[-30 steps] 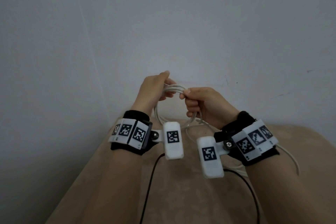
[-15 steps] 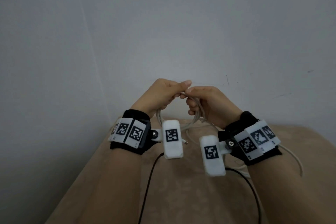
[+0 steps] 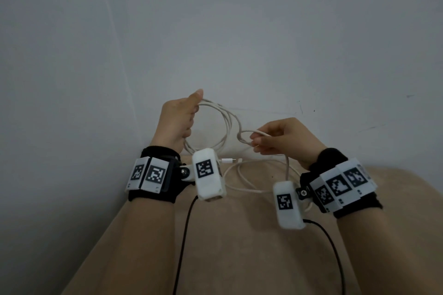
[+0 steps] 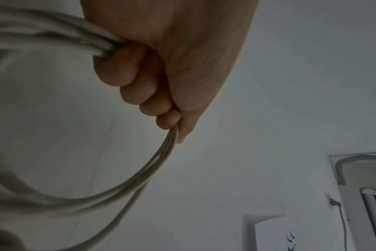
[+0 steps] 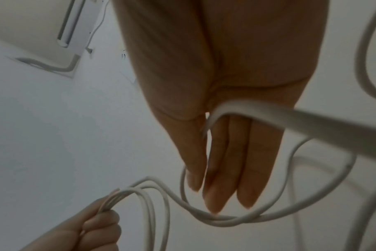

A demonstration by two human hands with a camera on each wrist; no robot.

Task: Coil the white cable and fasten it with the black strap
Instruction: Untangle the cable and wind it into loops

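a tan padded surface (image 3: pixel 239 246) fills the lower half of the head view, backed by a plain grey-white wall (image 3: pixel 215 31). nearest the camera, both forearms come up from the bottom edge, each with a black wrist band carrying white marker blocks and a white camera box; thin black leads (image 3: pixel 184 235) trail from the boxes down to the bottom of the frame.

beyond the boxes, slack of the white cable (image 3: pixel 226 127) lies in loose curves on the tan surface at centre frame, with a small white plug end (image 3: pixel 227 160) showing just right of the left camera box.

further up, at centre right, the right hand (image 3: pixel 285 142) is raised with its back to the camera, fingers bent, holding a small loop of the cable at its fingertips. in the right wrist view the fingers (image 5: pixel 215 169) look long and nearly straight, the cable crossing the palm and curling under the tips.

farthest, at centre left, the left hand (image 3: pixel 178 122) is held upright, thumb on top, fist closed round several turns of the cable; the coil hangs as a ring to its right, in front of the wall. the left wrist view shows the curled fingers (image 4: pixel 127 71) clamping the bundled strands.

a single strand runs from the coil across to the right hand's loop.
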